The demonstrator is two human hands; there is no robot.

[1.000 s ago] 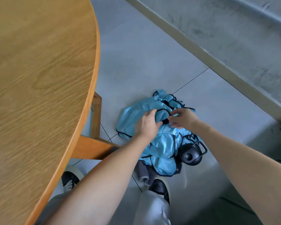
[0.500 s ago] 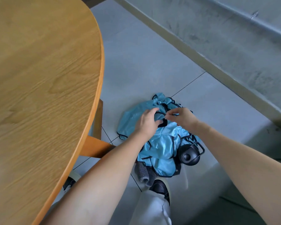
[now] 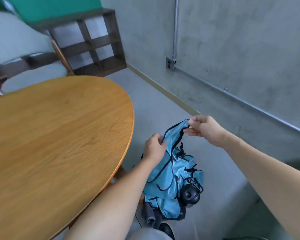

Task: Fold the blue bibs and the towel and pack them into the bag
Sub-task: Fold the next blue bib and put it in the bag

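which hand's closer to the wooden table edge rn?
Left. The left hand grips the blue bib a short way off the wooden table rim; the right hand pinches the bib's top corner farther out, toward the wall.

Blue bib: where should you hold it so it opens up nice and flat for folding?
Probably by its top edge, one hand on each end, coming from above. The blue bib hangs limp with tangled dark ties lower down, so lower holds may bunch it. The left hand and right hand already pinch that trimmed edge, spread apart.
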